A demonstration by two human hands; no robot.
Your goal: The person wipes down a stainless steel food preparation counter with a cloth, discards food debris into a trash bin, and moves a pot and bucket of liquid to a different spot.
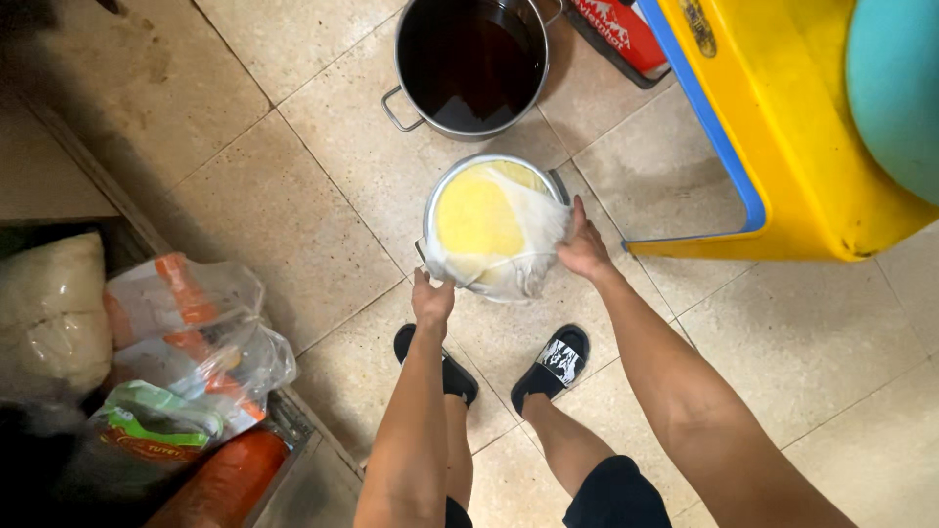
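Note:
I hold a small metal pot above the tiled floor, its mouth covered by a white cloth with yellow liquid showing through. My left hand grips the pot's near-left rim and cloth. My right hand grips the cloth at the pot's right side. Beyond it a large metal stockpot with dark liquid stands on the floor.
A yellow plastic stool with blue trim stands at the right, a teal round object on it. A red package lies at the top. Plastic bags of carrots and greens fill a low shelf at left. My feet wear black sandals.

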